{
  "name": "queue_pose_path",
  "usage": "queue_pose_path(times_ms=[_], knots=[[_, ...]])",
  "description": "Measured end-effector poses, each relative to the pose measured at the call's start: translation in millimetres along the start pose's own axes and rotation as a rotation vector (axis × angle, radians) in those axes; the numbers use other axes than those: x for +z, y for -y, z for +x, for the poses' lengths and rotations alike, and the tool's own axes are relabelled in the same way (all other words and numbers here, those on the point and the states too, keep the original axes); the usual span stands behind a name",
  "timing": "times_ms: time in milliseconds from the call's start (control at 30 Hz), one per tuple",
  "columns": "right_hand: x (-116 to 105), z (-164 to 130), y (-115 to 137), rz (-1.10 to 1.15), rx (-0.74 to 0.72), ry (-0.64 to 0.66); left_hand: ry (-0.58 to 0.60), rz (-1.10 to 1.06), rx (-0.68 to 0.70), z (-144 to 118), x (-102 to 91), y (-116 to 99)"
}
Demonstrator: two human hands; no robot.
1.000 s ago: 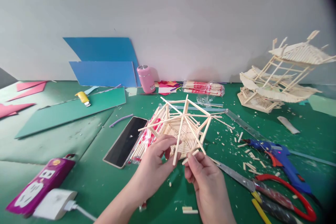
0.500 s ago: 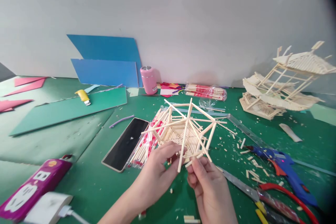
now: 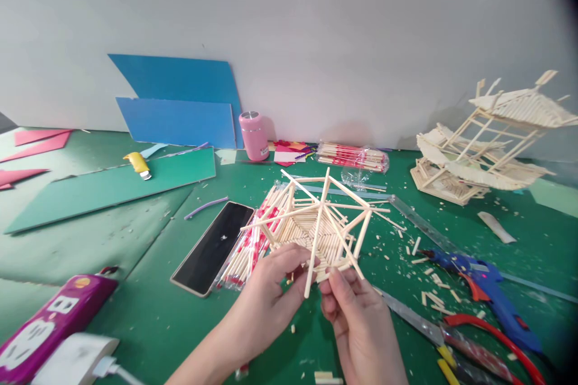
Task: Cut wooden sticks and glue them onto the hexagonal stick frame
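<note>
At frame centre, both hands, left hand [image 3: 266, 301] and right hand [image 3: 356, 325], still pinch the chopstick frame [image 3: 316, 222]; the right's short stick piece now sits tucked against its lower edge.

White partition [image 3: 361, 42] behind green tabletop [image 3: 135, 240]

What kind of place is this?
Probably a craft table for building stick models: a finished stick pavilion, a blue glue gun, and a stick frame held in both hands.
</note>
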State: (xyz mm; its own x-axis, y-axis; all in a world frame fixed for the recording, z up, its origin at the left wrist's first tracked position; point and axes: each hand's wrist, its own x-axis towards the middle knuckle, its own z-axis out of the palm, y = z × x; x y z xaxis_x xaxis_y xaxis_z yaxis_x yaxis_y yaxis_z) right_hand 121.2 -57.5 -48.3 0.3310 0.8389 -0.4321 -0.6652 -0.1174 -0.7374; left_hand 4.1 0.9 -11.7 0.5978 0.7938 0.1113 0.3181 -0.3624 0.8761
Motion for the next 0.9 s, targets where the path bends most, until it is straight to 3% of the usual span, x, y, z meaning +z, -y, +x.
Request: queue_pose_path(times_ms=[900], knots=[[14.7, 0.9, -2.5, 0.118, -0.045, -0.064, 0.072, -0.069, -0.03, 2.3, -2.3, 2.6]])
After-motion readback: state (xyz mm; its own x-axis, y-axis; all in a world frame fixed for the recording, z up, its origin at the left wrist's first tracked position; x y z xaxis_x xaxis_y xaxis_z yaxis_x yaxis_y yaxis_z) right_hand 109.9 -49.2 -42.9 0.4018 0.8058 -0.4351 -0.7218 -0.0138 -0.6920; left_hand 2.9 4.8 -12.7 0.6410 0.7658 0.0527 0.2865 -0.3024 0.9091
